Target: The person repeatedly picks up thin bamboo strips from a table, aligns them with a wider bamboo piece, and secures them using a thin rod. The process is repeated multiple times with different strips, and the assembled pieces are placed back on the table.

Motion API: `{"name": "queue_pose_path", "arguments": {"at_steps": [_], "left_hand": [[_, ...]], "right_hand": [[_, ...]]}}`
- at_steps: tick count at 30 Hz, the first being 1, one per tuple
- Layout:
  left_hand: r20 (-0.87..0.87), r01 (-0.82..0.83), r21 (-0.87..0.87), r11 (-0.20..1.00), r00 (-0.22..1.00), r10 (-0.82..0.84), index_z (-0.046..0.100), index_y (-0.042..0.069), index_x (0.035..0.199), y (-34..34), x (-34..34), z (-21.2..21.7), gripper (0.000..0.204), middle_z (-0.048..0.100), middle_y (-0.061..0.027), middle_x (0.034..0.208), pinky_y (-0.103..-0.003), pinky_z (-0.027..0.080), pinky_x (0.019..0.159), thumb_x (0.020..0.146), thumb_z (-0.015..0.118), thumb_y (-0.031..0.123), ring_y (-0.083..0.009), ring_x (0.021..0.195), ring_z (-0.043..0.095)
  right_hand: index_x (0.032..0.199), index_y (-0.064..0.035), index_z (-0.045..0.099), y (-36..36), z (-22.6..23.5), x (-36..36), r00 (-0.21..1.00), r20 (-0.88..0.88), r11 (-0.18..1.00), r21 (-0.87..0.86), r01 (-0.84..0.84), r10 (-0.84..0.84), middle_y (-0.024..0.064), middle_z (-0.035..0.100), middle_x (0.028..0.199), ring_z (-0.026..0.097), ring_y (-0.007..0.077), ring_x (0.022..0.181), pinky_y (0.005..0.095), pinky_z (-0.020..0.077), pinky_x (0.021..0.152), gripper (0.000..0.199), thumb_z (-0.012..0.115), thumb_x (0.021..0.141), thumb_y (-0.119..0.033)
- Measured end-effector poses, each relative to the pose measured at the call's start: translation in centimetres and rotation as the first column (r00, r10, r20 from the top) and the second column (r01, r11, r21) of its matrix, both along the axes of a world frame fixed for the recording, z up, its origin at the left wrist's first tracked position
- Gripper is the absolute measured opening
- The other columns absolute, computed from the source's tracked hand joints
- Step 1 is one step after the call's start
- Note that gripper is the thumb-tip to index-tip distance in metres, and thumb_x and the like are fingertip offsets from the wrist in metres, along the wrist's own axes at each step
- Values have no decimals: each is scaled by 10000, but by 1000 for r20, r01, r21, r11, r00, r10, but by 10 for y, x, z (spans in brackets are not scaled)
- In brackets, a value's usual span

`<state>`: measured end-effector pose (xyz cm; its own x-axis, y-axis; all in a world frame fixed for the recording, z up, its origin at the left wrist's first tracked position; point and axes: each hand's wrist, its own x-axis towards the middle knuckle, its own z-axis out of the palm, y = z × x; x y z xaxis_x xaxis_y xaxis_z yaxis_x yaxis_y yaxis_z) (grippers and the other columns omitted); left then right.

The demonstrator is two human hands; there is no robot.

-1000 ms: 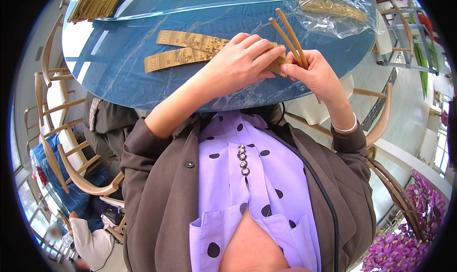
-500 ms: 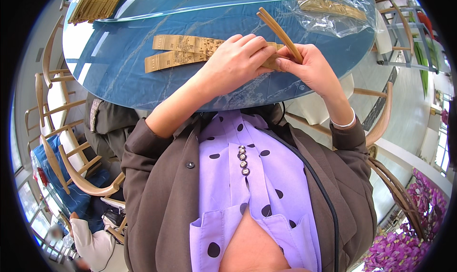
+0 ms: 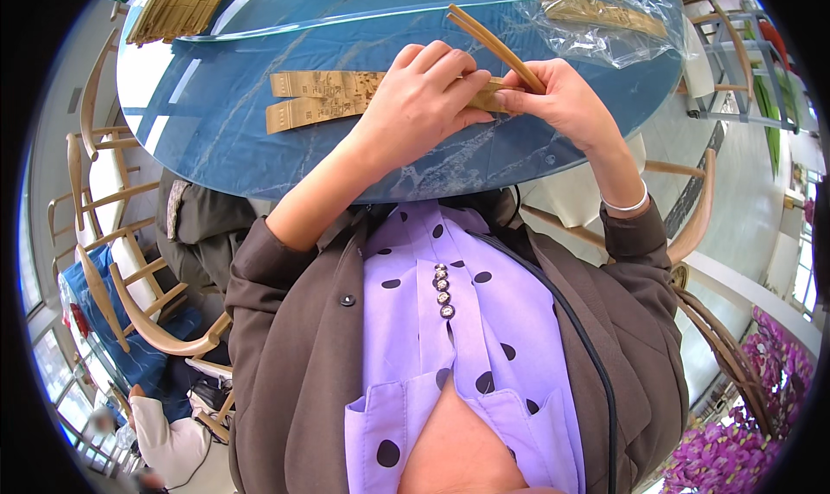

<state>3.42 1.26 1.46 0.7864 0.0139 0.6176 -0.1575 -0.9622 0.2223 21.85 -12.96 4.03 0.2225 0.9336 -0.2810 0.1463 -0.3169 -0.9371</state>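
Above blue marbled tabletop (image 3: 259, 148), near front edge: pair of wooden chopsticks (image 3: 494, 46), long axis diagonal, free tips pointing up-left, lower ends pinched in right hand (image 3: 562, 105). Left hand (image 3: 415, 105) curled, grasping tan paper sleeve (image 3: 488, 96) at chopstick base. Two flat printed paper sleeves (image 3: 316, 98) lying side by side, long axes left-right. Clear crinkled plastic bag (image 3: 605, 27) at upper right, containing more tan sleeves. Stack of bamboo-coloured sticks (image 3: 177, 6) at upper left.

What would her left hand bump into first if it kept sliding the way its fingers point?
Probably the right hand: the left hand points right, both gripping the paper sleeve around the chopsticks. Depth is hard to judge.
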Motion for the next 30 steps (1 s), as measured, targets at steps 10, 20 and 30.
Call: {"name": "queue_pose_path", "arguments": {"at_steps": [10, 20, 30], "left_hand": [[-67, -112, 349, 930, 987, 144, 624, 1, 1088, -5, -6, -3, 388, 507, -41, 908, -305, 460, 695, 838, 729, 279, -168, 856, 552], [-89, -88, 134, 987, 991, 100, 639, -2, 1139, 1, -6, -11, 432, 591, -73, 1015, -345, 520, 829, 822, 754, 268, -224, 964, 604], [152, -177, 297, 938, 979, 136, 644, -14, 1151, 1, -16, 15, 441, 601, -78, 1053, -335, 512, 842, 828, 763, 260, -217, 965, 610]], "right_hand": [[911, 16, 715, 6, -12, 2, 987, 163, 999, -39, 9, -3, 8, 644, 749, 551, 71, 679, 238, 446, 637, 275, 820, 850, -231], [917, 15, 719, -3, -2, -2, 934, 351, 996, -38, 75, -57, 2, 572, 681, 485, 86, 641, 272, 414, 606, 323, 763, 901, -305], [947, 3, 701, -1, 2, 4, 881, 466, 996, -1, 91, -80, -34, 544, 715, 448, 51, 664, 241, 357, 593, 318, 723, 948, -315]]}}
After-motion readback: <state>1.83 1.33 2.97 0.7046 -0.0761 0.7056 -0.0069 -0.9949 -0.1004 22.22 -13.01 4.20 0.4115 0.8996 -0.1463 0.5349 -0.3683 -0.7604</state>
